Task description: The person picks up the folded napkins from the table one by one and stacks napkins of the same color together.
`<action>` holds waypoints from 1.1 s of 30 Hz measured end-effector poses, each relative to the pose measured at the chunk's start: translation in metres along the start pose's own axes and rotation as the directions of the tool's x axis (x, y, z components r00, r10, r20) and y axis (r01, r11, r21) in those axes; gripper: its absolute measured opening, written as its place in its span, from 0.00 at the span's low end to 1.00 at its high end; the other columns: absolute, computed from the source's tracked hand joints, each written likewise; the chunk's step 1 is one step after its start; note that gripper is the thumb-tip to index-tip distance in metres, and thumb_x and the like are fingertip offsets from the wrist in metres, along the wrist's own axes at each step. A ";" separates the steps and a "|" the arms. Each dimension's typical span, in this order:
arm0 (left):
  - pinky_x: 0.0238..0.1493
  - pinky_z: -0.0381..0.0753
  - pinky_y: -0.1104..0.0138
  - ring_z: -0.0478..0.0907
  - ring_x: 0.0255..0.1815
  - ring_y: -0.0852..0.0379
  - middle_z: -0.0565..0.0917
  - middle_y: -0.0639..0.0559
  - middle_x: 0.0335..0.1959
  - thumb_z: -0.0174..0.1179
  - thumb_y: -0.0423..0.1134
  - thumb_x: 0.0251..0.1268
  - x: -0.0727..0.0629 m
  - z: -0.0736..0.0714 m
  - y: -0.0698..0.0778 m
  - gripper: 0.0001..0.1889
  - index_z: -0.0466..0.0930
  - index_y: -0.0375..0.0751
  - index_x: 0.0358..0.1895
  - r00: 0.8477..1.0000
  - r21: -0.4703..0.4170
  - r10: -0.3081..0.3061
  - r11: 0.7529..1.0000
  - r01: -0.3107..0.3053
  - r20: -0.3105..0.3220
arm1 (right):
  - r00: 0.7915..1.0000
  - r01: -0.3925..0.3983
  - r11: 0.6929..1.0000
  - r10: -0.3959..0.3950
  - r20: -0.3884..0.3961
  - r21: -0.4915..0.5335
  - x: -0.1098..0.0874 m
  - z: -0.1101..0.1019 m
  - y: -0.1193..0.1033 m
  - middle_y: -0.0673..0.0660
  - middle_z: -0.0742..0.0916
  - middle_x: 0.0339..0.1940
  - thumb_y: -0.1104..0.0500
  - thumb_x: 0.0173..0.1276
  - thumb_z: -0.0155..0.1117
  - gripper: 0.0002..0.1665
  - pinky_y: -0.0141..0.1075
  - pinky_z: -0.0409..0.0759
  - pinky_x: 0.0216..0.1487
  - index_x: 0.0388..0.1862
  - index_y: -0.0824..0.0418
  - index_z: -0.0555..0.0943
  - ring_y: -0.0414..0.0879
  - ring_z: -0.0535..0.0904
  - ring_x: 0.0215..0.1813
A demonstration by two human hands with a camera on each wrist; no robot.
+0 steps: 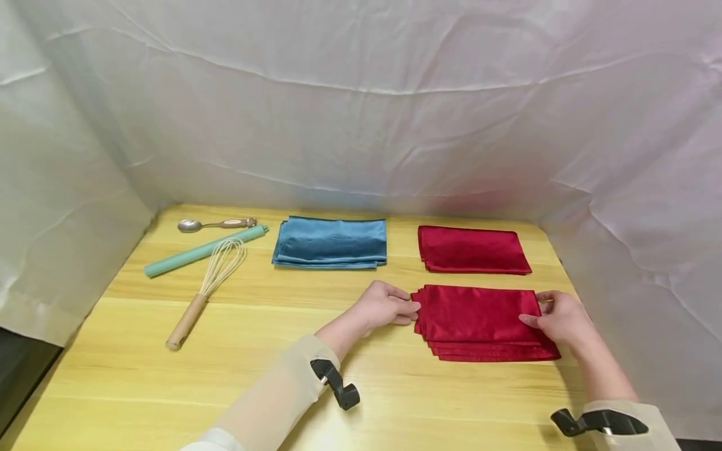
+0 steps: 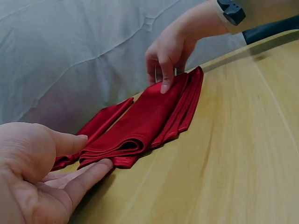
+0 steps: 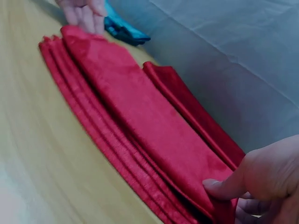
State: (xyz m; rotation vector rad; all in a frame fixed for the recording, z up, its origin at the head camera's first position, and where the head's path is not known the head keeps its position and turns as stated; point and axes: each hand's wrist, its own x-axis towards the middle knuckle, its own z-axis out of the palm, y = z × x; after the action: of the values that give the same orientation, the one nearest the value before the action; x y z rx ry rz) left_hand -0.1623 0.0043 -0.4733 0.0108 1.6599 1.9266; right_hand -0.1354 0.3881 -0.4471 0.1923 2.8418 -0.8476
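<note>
1 layered red cloth (image 1: 479,316) lay on a table (image 1: 113,376) in the head view, just in front of a 2nd red cloth (image 1: 474,250), its right end pinched by the right hand (image 1: 564,321). The left wrist view showed the left hand (image 2: 30,158) at the opposite end, thumb and fingers parted; in the right wrist view, the right hand's thumb (image 3: 224,188) lay on top.
</note>
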 end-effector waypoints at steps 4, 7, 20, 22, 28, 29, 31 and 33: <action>0.49 0.89 0.56 0.90 0.42 0.43 0.88 0.35 0.43 0.70 0.26 0.69 0.004 0.002 -0.001 0.20 0.76 0.16 0.57 1.000 -0.032 -0.001 0.999 0.000 -0.017 | 0.999 -0.042 0.999 0.043 0.021 -0.032 0.004 0.001 -0.005 0.61 0.83 0.35 0.53 0.66 0.79 0.35 0.41 0.77 0.37 0.53 0.80 0.76 0.55 0.79 0.40; 0.50 0.89 0.57 0.90 0.41 0.45 0.88 0.35 0.43 0.69 0.26 0.69 0.006 0.004 0.002 0.18 0.77 0.16 0.55 1.000 -0.051 -0.007 0.999 0.006 -0.022 | 0.998 -0.060 0.998 0.061 0.034 -0.026 0.007 0.001 -0.008 0.59 0.81 0.33 0.54 0.66 0.78 0.28 0.40 0.76 0.36 0.47 0.76 0.78 0.54 0.78 0.38; 0.42 0.88 0.67 0.88 0.39 0.58 0.90 0.49 0.41 0.76 0.36 0.65 -0.003 0.019 0.005 0.18 0.88 0.34 0.55 0.974 0.506 0.224 0.843 -0.181 -0.024 | 0.997 -0.056 0.998 0.054 0.055 0.036 -0.005 0.002 -0.010 0.56 0.81 0.29 0.57 0.69 0.77 0.18 0.38 0.73 0.34 0.38 0.71 0.81 0.51 0.75 0.35; 0.48 0.86 0.67 0.87 0.46 0.59 0.90 0.50 0.48 0.75 0.39 0.67 -0.003 0.021 0.009 0.17 0.89 0.40 0.57 0.966 0.578 0.259 0.789 -0.209 -0.005 | 0.999 -0.028 0.997 0.025 0.044 0.067 -0.007 0.003 -0.009 0.55 0.80 0.27 0.59 0.69 0.76 0.16 0.36 0.73 0.33 0.36 0.70 0.81 0.49 0.74 0.34; 0.44 0.88 0.62 0.86 0.41 0.55 0.89 0.46 0.46 0.70 0.36 0.72 0.006 0.025 0.011 0.10 0.87 0.40 0.52 0.983 0.363 0.175 0.913 -0.183 0.054 | 0.998 0.044 0.990 -0.048 0.033 0.131 -0.011 0.003 -0.004 0.53 0.82 0.27 0.59 0.71 0.76 0.14 0.33 0.73 0.30 0.38 0.69 0.83 0.45 0.74 0.31; 0.41 0.88 0.62 0.87 0.38 0.55 0.89 0.47 0.44 0.69 0.34 0.73 0.007 0.025 0.010 0.09 0.86 0.39 0.52 0.987 0.301 0.146 0.940 -0.158 0.064 | 0.997 0.059 0.986 -0.066 0.038 0.156 -0.012 0.003 -0.004 0.54 0.83 0.28 0.59 0.71 0.75 0.14 0.33 0.74 0.30 0.40 0.71 0.83 0.44 0.75 0.31; 0.39 0.89 0.61 0.87 0.36 0.54 0.89 0.47 0.42 0.67 0.33 0.75 0.009 0.023 0.008 0.09 0.83 0.37 0.53 0.992 0.201 0.096 0.973 -0.110 0.078 | 0.994 0.074 0.972 -0.090 0.063 0.223 -0.012 0.003 -0.003 0.56 0.87 0.32 0.60 0.73 0.73 0.16 0.32 0.76 0.32 0.47 0.73 0.83 0.43 0.77 0.31; 0.40 0.89 0.61 0.87 0.37 0.54 0.89 0.46 0.43 0.66 0.33 0.76 0.011 0.022 0.006 0.10 0.80 0.36 0.55 0.995 0.149 0.063 0.986 -0.074 0.074 | 0.990 0.074 0.950 -0.108 0.095 0.304 -0.012 0.003 -0.003 0.59 0.89 0.37 0.59 0.76 0.71 0.21 0.31 0.79 0.35 0.56 0.75 0.80 0.42 0.81 0.34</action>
State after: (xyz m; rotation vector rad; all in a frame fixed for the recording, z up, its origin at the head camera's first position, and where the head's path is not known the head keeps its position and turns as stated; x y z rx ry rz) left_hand -0.1651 0.0282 -0.4673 0.1944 1.7768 1.8231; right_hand -0.1241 0.3835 -0.4453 0.0489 2.6241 -1.2668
